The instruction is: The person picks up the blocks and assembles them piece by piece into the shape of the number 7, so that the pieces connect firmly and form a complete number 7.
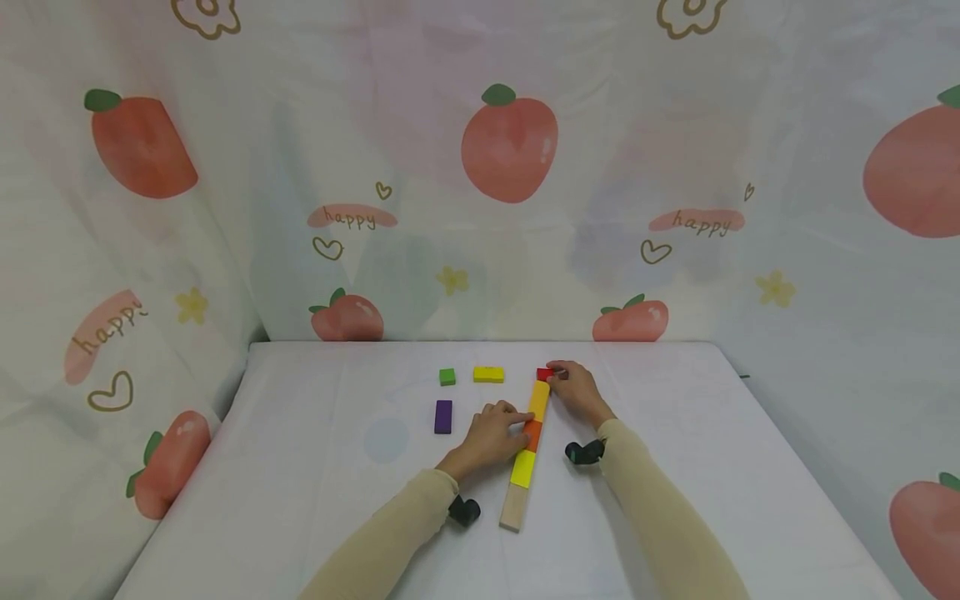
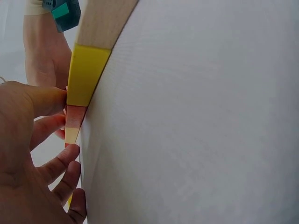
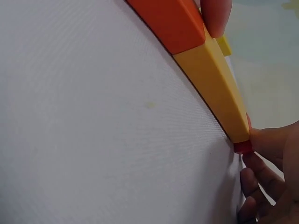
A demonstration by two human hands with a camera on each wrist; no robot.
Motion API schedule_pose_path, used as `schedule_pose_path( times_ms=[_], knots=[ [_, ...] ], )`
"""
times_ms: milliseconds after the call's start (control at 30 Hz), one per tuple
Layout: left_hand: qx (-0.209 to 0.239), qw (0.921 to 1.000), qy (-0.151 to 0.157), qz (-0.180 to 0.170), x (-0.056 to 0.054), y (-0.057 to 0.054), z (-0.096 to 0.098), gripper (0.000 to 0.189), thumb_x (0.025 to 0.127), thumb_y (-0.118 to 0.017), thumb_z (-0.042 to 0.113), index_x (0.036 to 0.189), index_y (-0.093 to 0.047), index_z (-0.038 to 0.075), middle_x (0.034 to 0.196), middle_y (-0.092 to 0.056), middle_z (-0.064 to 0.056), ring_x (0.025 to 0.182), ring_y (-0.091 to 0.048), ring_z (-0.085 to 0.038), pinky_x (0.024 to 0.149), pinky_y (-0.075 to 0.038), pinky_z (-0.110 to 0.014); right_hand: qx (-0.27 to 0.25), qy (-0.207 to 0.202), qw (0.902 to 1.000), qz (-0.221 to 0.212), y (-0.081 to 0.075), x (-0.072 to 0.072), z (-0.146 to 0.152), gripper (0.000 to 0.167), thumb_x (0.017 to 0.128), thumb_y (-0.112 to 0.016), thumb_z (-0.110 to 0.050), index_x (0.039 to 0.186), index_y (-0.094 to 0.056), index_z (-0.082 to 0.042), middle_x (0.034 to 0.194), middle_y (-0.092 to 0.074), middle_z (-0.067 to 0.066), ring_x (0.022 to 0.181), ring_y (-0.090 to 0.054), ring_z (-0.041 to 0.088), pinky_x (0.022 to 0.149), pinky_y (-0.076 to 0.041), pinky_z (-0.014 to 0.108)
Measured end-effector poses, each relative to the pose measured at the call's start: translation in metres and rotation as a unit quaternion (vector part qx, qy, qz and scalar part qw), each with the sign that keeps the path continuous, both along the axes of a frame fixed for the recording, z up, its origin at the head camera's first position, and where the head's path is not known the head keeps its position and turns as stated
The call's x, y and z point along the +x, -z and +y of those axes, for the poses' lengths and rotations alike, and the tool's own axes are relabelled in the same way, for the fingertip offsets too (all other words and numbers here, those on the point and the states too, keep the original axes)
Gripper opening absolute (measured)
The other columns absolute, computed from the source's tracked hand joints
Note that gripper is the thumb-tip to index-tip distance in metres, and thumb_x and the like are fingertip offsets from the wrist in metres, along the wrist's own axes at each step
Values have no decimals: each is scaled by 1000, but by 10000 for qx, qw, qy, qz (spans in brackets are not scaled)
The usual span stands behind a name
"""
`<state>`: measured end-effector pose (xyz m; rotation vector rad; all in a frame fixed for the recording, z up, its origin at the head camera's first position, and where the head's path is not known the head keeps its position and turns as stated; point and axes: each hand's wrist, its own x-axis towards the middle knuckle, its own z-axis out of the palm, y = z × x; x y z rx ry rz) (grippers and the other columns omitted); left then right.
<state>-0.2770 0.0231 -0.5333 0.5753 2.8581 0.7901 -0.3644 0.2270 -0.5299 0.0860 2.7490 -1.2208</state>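
Observation:
A row of blocks runs end to end up the table: a plain wooden block [image 1: 514,507], a yellow block [image 1: 522,469], a red-orange block [image 1: 533,435] and a light orange block [image 1: 538,402]. At the far end sits a red block [image 1: 543,374], pinched by my right hand [image 1: 577,393]; the right wrist view shows this red block [image 3: 243,148] against the light orange one's end. My left hand [image 1: 491,435] touches the row's left side, thumb and index finger extended near the red-orange block. Its other fingers spread loosely in the left wrist view.
Left of the row, a green block [image 1: 447,377] and another yellow block [image 1: 488,375] lie near the back edge, with a purple block [image 1: 443,417] closer in. Black devices [image 1: 585,452] hang at both wrists. A fruit-printed cloth [image 1: 517,275] stands behind the white table [image 1: 315,500].

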Motion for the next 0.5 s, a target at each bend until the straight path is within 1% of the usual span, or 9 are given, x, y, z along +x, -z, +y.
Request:
schedule_pose_path(
  times_ms=[300, 500],
  knots=[
    [30, 10000, -6, -10, 1, -1, 0, 41, 95, -63, 38, 135, -60, 34, 126, -57, -1, 114, -48, -20, 98, -40, -38, -39, 74, 9996, 286, 7, -3, 1, 39, 99, -53, -19, 137, -56, -8, 132, -57, 17, 115, -51, 32, 106, -43, 48],
    [-4, 10000, -23, 26, 2, -2, 0, 41, 94, -63, 38, 135, -60, 35, 126, -57, -1, 113, -49, -19, 99, -41, -38, -38, 89, 9996, 268, 9, -5, 0, 38, 100, -53, -19, 136, -56, -9, 133, -57, 16, 115, -50, 32, 105, -44, 47]
  ],
)
